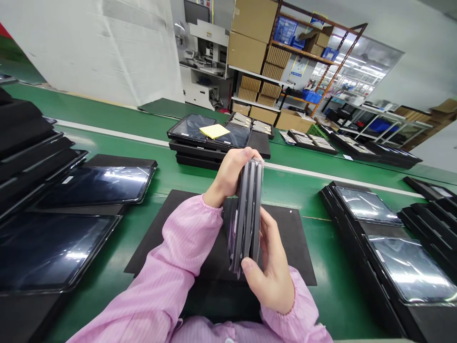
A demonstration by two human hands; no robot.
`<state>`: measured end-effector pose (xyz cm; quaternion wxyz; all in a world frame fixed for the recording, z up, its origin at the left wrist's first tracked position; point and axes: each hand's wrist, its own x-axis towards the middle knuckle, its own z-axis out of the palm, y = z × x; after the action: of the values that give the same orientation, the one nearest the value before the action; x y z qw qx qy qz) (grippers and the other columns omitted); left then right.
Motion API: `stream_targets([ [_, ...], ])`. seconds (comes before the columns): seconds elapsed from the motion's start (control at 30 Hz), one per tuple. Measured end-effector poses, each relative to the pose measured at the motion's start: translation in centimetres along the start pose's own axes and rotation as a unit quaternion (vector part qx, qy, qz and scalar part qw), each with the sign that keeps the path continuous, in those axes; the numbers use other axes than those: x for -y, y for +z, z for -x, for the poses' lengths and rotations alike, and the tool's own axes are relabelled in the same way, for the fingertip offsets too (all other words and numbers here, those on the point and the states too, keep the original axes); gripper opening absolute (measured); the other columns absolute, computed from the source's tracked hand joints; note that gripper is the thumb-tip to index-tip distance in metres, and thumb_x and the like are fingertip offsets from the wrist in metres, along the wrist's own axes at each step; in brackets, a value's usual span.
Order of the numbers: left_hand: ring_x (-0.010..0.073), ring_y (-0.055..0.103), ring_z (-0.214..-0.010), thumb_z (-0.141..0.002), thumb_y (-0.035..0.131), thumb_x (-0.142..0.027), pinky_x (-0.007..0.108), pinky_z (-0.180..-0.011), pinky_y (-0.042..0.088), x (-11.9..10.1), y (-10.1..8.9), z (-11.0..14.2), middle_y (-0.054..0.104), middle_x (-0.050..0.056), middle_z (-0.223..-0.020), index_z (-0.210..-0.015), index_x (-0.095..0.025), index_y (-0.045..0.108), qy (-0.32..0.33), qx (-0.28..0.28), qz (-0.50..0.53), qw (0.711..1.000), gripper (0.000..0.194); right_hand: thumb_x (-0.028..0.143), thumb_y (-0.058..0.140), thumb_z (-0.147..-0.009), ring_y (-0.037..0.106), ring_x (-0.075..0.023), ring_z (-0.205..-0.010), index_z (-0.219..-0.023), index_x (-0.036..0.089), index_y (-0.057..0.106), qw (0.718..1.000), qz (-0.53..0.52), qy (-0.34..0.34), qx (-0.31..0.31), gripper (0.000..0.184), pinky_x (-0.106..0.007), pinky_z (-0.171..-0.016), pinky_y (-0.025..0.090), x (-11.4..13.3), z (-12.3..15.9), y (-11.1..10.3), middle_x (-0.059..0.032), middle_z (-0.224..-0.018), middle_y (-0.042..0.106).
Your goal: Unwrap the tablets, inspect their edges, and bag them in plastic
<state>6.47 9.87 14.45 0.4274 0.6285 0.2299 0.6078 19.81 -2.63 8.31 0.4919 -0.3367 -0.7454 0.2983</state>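
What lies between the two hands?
In the head view, a stack of thin panels: the left hand holds its far end, the right hand its near end.

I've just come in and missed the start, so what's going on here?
Someone in pink sleeves is holding a few flat panels together on edge, above a black mat on a green table. The left hand grips the far end; the right hand holds them nearer the body. Dark screens lie to the left, with more screens in a black tray to the right. Ahead, a yellow note rests on a stack.
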Motion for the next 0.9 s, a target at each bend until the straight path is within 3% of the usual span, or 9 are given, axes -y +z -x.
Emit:
stream_targets([
  [0.27, 0.0094, 0.040, -0.037, -0.080, 0.049, -0.082, 0.026, -0.040, 0.030, -0.35, 0.20, 0.04, 0.052, 0.001, -0.046, -0.058, -0.016, 0.058, -0.008, 0.006, 0.008, 1.000, 0.070, 0.039, 0.053, -0.098, 0.052, -0.0325, -0.140, -0.155, 0.024, 0.029, 1.000, -0.028, -0.010, 0.001, 0.063, -0.051, -0.111, 0.052, 0.30, -0.05, -0.33, -0.0161, -0.151, 0.050],
  [0.63, 0.0102, 0.042, -0.036, -0.073, 0.056, -0.085, 0.025, -0.038, 0.030, -0.30, 0.37, 0.16, 0.053, 0.001, -0.044, -0.056, -0.016, 0.058, -0.018, 0.009, 0.015, 1.000, 0.070, 0.044, 0.049, -0.103, 0.054, -0.0275, -0.139, -0.155, 0.032, 0.033, 0.999, -0.053, -0.002, -0.010, 0.055, -0.047, -0.115, 0.047, 0.41, 0.21, -0.56, -0.0079, -0.152, 0.053],
  [0.9, 0.0103, 0.042, -0.039, -0.076, 0.053, -0.084, 0.025, -0.039, 0.031, -0.33, 0.35, 0.25, 0.053, 0.001, -0.046, -0.057, -0.016, 0.059, -0.015, 0.030, 0.006, 0.999, 0.071, 0.035, 0.054, -0.100, 0.060, -0.0265, -0.132, -0.150, 0.032, 0.040, 0.998, -0.038, 0.003, -0.045, 0.051, -0.044, -0.111, 0.052, 0.42, 0.42, -0.28, -0.0076, -0.145, 0.061],
])
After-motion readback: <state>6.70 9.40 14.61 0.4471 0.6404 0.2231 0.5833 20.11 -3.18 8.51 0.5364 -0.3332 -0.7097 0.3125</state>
